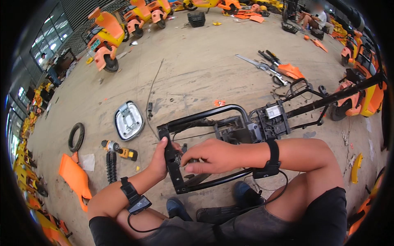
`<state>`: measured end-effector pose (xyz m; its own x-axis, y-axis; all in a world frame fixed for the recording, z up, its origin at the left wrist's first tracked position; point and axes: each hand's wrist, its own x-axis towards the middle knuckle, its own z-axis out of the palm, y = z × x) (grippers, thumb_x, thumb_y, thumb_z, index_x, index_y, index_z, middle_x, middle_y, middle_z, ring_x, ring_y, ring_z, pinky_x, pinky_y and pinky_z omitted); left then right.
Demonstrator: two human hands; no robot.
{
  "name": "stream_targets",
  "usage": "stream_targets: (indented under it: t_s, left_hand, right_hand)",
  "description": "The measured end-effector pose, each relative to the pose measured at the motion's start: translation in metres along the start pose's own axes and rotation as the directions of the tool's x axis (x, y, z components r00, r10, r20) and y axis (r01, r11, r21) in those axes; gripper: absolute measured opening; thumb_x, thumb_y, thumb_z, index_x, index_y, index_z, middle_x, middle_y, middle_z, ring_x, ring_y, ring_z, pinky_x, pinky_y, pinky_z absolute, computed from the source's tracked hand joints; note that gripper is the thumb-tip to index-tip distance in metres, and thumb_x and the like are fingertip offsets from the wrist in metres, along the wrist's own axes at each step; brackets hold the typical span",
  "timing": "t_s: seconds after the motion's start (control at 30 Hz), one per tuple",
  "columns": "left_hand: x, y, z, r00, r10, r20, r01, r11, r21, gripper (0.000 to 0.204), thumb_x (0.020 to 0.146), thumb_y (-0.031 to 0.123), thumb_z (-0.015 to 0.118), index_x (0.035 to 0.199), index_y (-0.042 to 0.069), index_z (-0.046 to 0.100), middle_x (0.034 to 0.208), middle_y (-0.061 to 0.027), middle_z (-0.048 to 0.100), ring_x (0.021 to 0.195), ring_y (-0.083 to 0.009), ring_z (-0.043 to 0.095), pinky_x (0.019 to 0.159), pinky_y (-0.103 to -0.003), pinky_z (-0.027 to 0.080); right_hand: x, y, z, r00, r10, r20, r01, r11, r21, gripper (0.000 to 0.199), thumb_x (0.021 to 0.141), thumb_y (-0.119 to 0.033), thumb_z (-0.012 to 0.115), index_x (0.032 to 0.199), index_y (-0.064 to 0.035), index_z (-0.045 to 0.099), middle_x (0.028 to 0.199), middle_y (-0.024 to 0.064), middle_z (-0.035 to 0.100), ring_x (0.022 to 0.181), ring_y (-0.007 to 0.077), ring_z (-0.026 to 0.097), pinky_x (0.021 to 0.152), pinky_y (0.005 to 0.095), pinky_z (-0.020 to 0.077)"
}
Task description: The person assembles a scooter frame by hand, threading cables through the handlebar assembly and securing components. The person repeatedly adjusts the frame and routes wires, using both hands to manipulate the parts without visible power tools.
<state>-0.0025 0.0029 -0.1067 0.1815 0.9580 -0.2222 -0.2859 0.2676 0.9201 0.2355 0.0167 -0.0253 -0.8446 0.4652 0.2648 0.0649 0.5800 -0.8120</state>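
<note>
A black metal scooter frame (213, 112) lies before me, its flat end crossbar (171, 164) toward the left. My left hand (159, 158) is wrapped round that crossbar from its outer side, thumb on top, the other fingers partly hidden behind it. On the inner side, my right hand (213, 156) reaches in with bent fingers pinched close to the bar. Whatever is between those fingertips is too small to make out. Some small dark fittings show beside the bar near both hands. Farther right, the frame carries a unit with a pale label (273, 111).
Left on the floor lie a yellow-black power drill (119, 150), a black coil spring (111, 166), a tyre (76, 137), a grey-white shell (129, 120) and an orange panel (74, 177). Metal parts (271, 67) lie ahead. Orange scooters (107, 39) and seated people (315, 19) are farther off.
</note>
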Motion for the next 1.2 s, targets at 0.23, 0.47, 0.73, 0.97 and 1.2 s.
stream_targets:
  t_s: [0.23,0.47,0.73,0.97,1.2]
  left_hand:
    - [-0.005,0.009,0.005,0.996,-0.084,0.019,0.084,0.996,-0.016,0.064,0.101,0.059,0.035,0.087,0.004,0.064,0.082,-0.0087,0.067,0.08,-0.0187,0.064,0.08,-0.032,0.051]
    - [-0.001,0.005,-0.004,0.994,-0.09,0.064,0.091,0.996,-0.017,0.067,0.1,0.061,0.034,0.088,0.002,0.063,0.095,-0.0118,0.064,0.089,-0.023,0.063,0.086,-0.036,0.05]
    - [-0.003,0.006,0.0,0.999,-0.025,0.028,0.024,0.998,0.055,0.063,0.1,0.059,0.038,0.09,0.003,0.065,0.094,-0.0108,0.065,0.085,-0.0222,0.064,0.082,-0.036,0.05]
    - [-0.004,0.006,-0.002,0.997,-0.075,0.024,0.074,0.996,0.053,0.065,0.1,0.061,0.037,0.095,0.002,0.064,0.091,-0.0132,0.066,0.085,-0.0227,0.065,0.08,-0.035,0.052]
    - [-0.004,0.007,0.0,0.995,-0.101,-0.016,0.101,0.994,0.041,0.065,0.099,0.062,0.037,0.101,0.001,0.062,0.091,-0.0162,0.067,0.088,-0.0238,0.065,0.081,-0.036,0.052]
  right_hand:
    - [0.013,-0.004,0.013,0.993,-0.037,-0.108,0.042,0.998,0.048,0.026,0.096,-0.034,0.066,0.103,-0.0092,0.068,0.077,0.0108,0.067,0.068,0.0274,0.065,0.062,0.0368,0.0496]
    - [0.011,-0.006,0.003,0.998,-0.057,-0.015,0.057,0.998,0.028,0.025,0.092,-0.035,0.07,0.097,-0.0107,0.068,0.075,0.0097,0.068,0.067,0.0286,0.065,0.061,0.0371,0.0502]
    - [-0.009,0.009,0.002,0.984,-0.101,-0.149,0.098,0.995,-0.029,0.019,0.092,-0.028,0.07,0.095,-0.0091,0.069,0.074,0.0092,0.067,0.063,0.0267,0.064,0.058,0.0352,0.0495]
    - [0.001,0.0,0.003,0.924,0.211,-0.319,-0.094,0.934,0.345,0.025,0.101,-0.023,0.061,0.097,0.0009,0.067,0.071,0.0063,0.067,0.061,0.0095,0.061,0.057,0.0282,0.0494]
    - [0.023,-0.007,-0.002,0.841,0.431,-0.327,-0.18,0.793,0.583,0.031,0.103,-0.025,0.055,0.093,0.0033,0.062,0.068,0.0059,0.063,0.059,0.0108,0.06,0.055,0.0275,0.0496]
